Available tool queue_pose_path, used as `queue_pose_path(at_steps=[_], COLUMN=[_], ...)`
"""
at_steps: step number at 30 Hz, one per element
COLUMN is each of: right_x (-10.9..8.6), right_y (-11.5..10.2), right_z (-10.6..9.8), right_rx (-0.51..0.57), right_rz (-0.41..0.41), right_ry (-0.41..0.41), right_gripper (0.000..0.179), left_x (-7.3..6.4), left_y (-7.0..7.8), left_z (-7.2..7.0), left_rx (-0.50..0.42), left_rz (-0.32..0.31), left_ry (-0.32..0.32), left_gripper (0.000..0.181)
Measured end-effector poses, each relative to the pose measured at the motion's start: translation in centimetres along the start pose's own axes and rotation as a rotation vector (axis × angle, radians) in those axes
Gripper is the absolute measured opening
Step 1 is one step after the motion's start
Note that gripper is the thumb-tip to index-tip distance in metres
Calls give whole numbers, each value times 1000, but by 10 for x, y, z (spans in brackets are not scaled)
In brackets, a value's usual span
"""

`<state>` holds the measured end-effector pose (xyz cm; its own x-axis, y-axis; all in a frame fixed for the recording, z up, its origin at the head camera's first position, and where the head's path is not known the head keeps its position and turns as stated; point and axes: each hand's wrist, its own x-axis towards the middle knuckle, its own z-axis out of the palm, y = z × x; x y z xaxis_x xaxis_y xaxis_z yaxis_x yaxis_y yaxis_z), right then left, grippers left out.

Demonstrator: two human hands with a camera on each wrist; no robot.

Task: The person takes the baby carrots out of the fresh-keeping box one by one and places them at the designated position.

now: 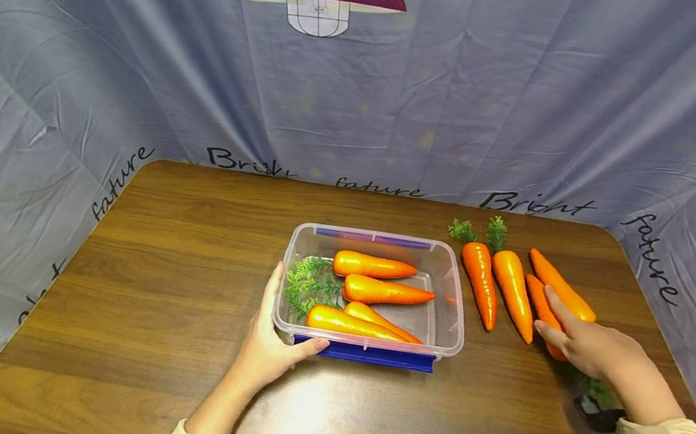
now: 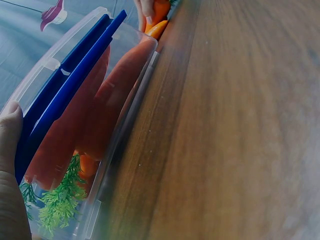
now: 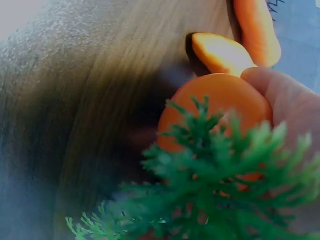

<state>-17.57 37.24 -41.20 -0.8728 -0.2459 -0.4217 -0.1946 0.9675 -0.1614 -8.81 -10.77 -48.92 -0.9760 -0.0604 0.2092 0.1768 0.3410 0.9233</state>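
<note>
A clear plastic food container (image 1: 455,302) with a blue latch flap (image 1: 367,354) stands mid-table without a lid. Inside lie several orange carrots (image 1: 387,291), their green tops (image 1: 309,283) toward the left wall. My left hand (image 1: 269,345) grips the container's front left corner, fingers along the outer left side and thumb on the front by the flap. On the right, my right hand (image 1: 596,351) holds another carrot (image 1: 539,302) between thumb and fingers; part of it is hidden under the hand. Its leafy top (image 3: 220,170) fills the foreground of the right wrist view.
Two carrots with green tops, one glossy (image 1: 479,283) and one paler (image 1: 514,292), lie right of the container. A further carrot (image 1: 561,283) lies beyond the right hand. A grey printed curtain (image 1: 404,120) surrounds the wooden table (image 1: 174,280) at the back and sides.
</note>
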Motion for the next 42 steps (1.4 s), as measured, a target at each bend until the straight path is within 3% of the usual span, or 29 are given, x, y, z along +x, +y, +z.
queue_pose_path(at_steps=[18, 24, 27, 33, 42], right_x=[3, 2, 2, -3, -3], right_y=[-2, -11, -25, -74, -138], right_z=[0, -14, -24, -37, -40], right_rx=[-25, -36, -48, -58, -25], right_rz=[61, 65, 51, -79, -359], right_ry=[-3, 122, 206, 374, 448], right_gripper=[75, 72, 69, 62, 54], left_x=[-1, -1, 0, 1, 0], left_y=[0, 0, 0, 0, 1], left_z=[0, 1, 1, 0, 0], left_rx=[-14, -28, -39, -22, -40], left_rz=[-10, -9, -4, -4, -32], left_ry=[0, -3, -5, -9, -17], left_gripper=[128, 128, 128, 127, 129])
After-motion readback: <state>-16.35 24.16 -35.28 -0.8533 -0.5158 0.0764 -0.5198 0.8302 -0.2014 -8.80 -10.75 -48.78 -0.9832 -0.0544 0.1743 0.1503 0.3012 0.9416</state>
